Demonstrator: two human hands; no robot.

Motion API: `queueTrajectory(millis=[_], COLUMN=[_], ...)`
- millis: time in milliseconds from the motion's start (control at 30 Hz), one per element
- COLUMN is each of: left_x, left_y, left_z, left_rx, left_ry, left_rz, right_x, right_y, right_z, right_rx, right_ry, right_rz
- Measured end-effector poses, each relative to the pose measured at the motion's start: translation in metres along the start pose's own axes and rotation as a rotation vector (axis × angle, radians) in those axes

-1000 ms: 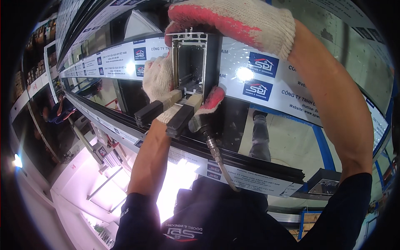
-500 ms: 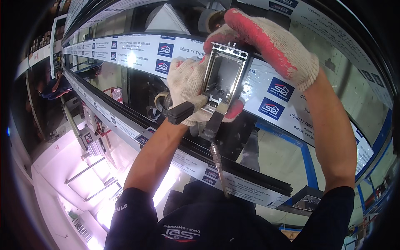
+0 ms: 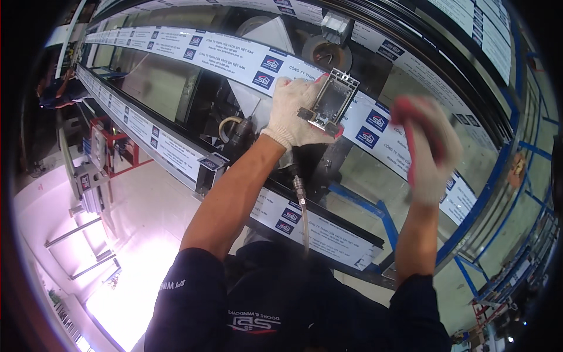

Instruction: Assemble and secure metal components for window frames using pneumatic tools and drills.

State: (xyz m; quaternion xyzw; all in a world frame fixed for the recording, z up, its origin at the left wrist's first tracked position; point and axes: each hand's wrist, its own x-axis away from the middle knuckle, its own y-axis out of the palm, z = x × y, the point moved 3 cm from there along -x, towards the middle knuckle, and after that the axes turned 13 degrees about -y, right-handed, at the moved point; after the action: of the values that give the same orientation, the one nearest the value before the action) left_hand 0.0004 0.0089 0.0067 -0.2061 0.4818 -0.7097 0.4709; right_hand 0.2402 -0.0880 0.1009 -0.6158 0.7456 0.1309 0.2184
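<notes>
My left hand (image 3: 296, 111), in a white knit glove with a red palm, grips a short hollow rectangular piece of metal profile (image 3: 335, 100), whose open end faces up. Dark tabs stick out at its lower end. Off to the right, my gloved right hand (image 3: 431, 146) is apart from the profile and smeared by motion; nothing shows in it, though its fingers are not clear. Beneath the left wrist lies a dark air tool (image 3: 239, 134), and a hose with a metal coupling (image 3: 300, 190) runs toward my body.
Long dark frame bars covered in white-and-blue protective film (image 3: 229, 58) cross the work area. Behind the profile piece sit a tape roll (image 3: 328, 56) and another metal profile block (image 3: 336, 26). Blue rack bars (image 3: 384, 226) are at right; another person (image 3: 58, 91) is far left.
My right hand has let go of the profile piece and swung away to the right. The left hand keeps holding it. The view has shifted, showing more of the bench behind.
</notes>
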Motion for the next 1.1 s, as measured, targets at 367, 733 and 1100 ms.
queueTrajectory(millis=[367, 733, 1100], left_x=[-0.006, -0.005, -0.009], left_y=[0.009, 0.000, 0.010], left_z=[0.003, -0.010, -0.002], left_rx=[0.027, 0.058, 0.075], left_ry=[-0.007, 0.008, 0.005], left_rz=[-0.078, -0.076, -0.110], right_x=[-0.046, -0.052, -0.021], right_y=[0.082, 0.099, 0.018], right_z=[-0.211, -0.166, -0.030], right_rx=[-0.173, -0.292, 0.362], right_ry=[0.470, 0.222, 0.309], right_rz=[0.039, 0.061, 0.037])
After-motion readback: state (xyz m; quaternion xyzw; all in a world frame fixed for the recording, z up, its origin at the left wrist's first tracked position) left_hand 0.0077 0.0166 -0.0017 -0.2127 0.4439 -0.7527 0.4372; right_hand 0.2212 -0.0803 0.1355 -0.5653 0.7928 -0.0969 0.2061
